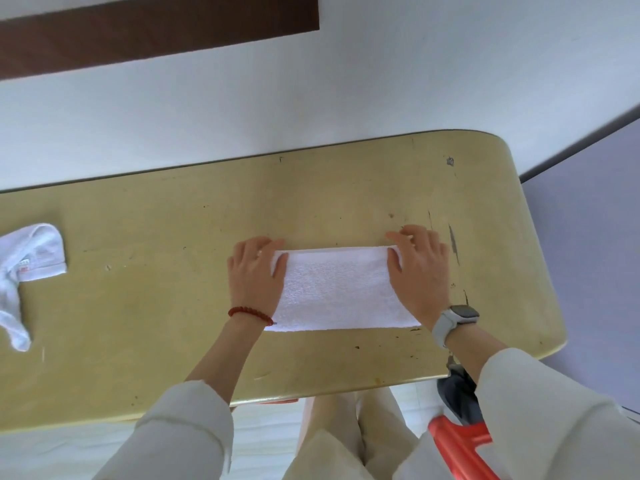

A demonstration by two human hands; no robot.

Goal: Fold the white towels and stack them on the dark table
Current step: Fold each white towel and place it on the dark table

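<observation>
- White wall [346, 81] fills the far part of the view, with a dark brown panel [156, 29] at its upper left and a grey-violet floor [588, 237] on the right.
- Against that wall stands a yellowish table [156, 271], its top scuffed and scratched, with a rounded right end.
- Right of centre on the table lies a folded white towel [339, 289], a flat rectangle with its long side running left to right.
- At the towel's left end, the left hand [254, 275] grips the far corner: thumb on top of the cloth, fingers curled down over the far edge. A red bead bracelet [249, 314] sits on that wrist.
- At the right end, the right hand [420, 271] grips the far corner likewise, thumb on the cloth and fingers curled beyond the edge. A grey wristwatch [453, 322] is on this wrist.
- Near the table's left edge, well apart from the hands, a second white towel [27, 258] lies loose and crumpled, with a small label showing.
- Cream sleeves [187, 427] cover both forearms; at the near right, below the table edge, is an orange and dark object [457, 431] that I cannot identify.
</observation>
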